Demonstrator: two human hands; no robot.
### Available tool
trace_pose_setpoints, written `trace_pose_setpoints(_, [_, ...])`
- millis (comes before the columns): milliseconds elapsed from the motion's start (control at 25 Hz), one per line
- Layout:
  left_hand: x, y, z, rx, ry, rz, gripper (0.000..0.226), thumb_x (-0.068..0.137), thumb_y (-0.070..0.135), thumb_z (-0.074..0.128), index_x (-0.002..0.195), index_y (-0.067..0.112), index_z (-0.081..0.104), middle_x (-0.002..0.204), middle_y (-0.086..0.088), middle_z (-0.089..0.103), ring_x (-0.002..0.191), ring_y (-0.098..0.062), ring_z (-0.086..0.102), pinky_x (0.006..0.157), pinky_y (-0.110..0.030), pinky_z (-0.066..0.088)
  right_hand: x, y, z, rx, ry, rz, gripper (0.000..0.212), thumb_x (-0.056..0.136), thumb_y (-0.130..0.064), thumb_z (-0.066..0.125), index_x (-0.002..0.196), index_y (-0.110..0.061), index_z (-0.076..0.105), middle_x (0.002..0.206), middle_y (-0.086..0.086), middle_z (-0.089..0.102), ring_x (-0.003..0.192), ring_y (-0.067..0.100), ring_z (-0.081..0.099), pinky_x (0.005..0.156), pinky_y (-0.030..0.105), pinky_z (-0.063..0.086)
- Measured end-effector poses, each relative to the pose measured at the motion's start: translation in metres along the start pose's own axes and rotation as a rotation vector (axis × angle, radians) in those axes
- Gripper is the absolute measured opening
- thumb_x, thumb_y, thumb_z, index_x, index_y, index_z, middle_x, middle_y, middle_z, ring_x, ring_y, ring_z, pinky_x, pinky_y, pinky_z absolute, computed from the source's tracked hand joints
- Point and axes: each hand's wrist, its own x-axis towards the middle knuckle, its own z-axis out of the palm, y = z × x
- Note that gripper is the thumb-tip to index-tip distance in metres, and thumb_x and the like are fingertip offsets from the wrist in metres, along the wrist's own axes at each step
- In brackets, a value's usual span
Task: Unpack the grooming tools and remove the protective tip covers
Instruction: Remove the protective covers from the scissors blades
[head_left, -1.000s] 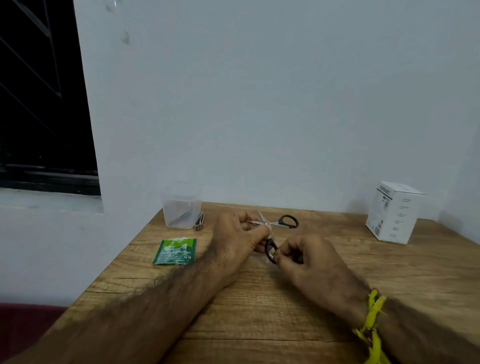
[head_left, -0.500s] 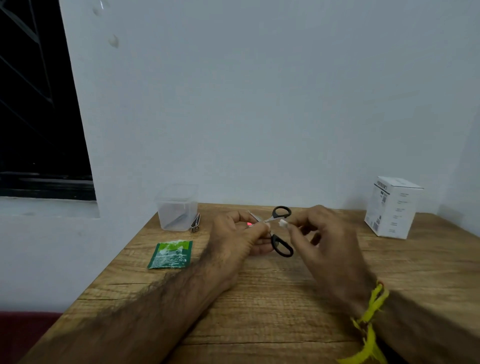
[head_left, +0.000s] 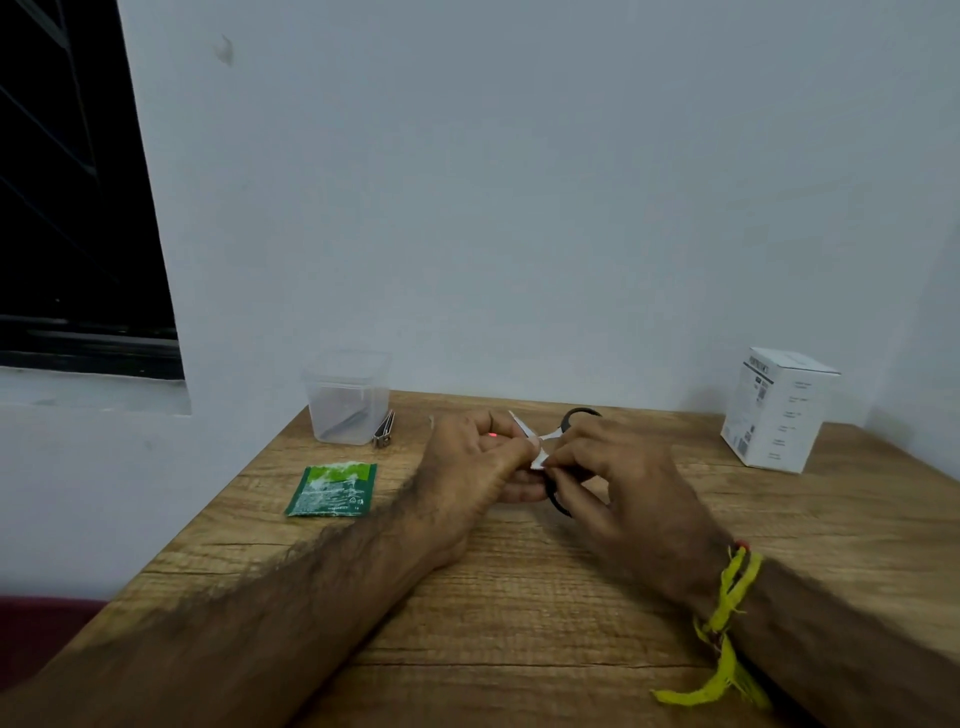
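Scissors (head_left: 540, 441) half hidden, tip cover (head_left: 539, 460) blurred

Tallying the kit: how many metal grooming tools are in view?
3: scissors held in both hands, nail clipper beside the clear container, one tool inside it. More may be hidden.

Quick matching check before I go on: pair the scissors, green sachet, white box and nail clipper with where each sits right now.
Things:
1. scissors
2. sachet
3. box
4. clipper

Places:
A. upright, far right of the table
B. flat on the table, left of the left hand
C. beside the clear tub
D. held in both hands

Pairs: 1-D, 2-B, 3-A, 4-C
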Motion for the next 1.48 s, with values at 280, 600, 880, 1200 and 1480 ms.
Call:
trace_pose_setpoints(280, [-0.001, 0.001, -0.001, 0.012, -0.028, 0.011, 0.012, 0.089, 0.004, 0.073, 0.096, -0.001, 0.065, 0.079, -0.018, 0.076, 0.067, -0.027, 0.076, 0.060, -0.031, 0.060, -0.001, 0.002, -0.002, 0.000, 0.003, 0.022, 0.007, 0.088, -0.003, 0.068, 0.085, -0.008, 0.073, 0.083, 0.001, 0.064, 0.079, 0.016, 0.060, 0.069, 0.040, 0.051])
trace_pose_setpoints(600, [-0.004, 0.004, 0.001, -0.007, -0.133, 0.013, 0.013, 0.096, 0.005, 0.064, 0.105, -0.003, 0.066, 0.090, -0.017, 0.078, 0.079, -0.028, 0.077, 0.067, -0.032, 0.062, 0.003, 0.005, -0.006, -0.054, 0.309, 0.053, 0.014, 0.091, -0.019, 0.063, 0.090, -0.010, 0.073, 0.087, -0.003, 0.064, 0.079, 0.011, 0.061, 0.066, 0.033, 0.054])
trace_pose_setpoints(880, [-0.008, 0.004, 0.005, 0.093, -0.235, 0.047, 0.014, 0.095, 0.003, 0.066, 0.106, -0.003, 0.060, 0.085, -0.016, 0.078, 0.076, -0.024, 0.077, 0.069, -0.032, 0.063, 0.011, 0.002, 0.009, -0.236, 0.249, 0.006, 0.003, 0.089, -0.011, 0.070, 0.091, -0.010, 0.072, 0.091, 0.001, 0.066, 0.084, 0.020, 0.062, 0.071, 0.042, 0.053])
trace_pose_setpoints(1200, [-0.006, 0.001, 0.005, 0.084, -0.238, 0.063, 0.003, 0.095, 0.001, 0.066, 0.097, 0.001, 0.064, 0.083, -0.018, 0.077, 0.080, -0.025, 0.077, 0.068, -0.029, 0.062, 0.011, 0.008, 0.001, -0.151, 0.219, 0.013, 0.005, 0.092, -0.012, 0.067, 0.094, -0.011, 0.072, 0.094, -0.002, 0.066, 0.084, 0.016, 0.063, 0.070, 0.040, 0.055])
trace_pose_setpoints(1480, [-0.008, 0.003, 0.004, 0.075, -0.256, 0.066, 0.012, 0.093, 0.006, 0.069, 0.103, 0.000, 0.065, 0.087, -0.017, 0.078, 0.082, -0.026, 0.077, 0.070, -0.029, 0.062, 0.011, 0.005, 0.004, -0.203, 0.204, -0.054, 0.006, 0.091, -0.013, 0.068, 0.092, -0.010, 0.073, 0.094, 0.001, 0.068, 0.083, 0.021, 0.064, 0.069, 0.044, 0.054])
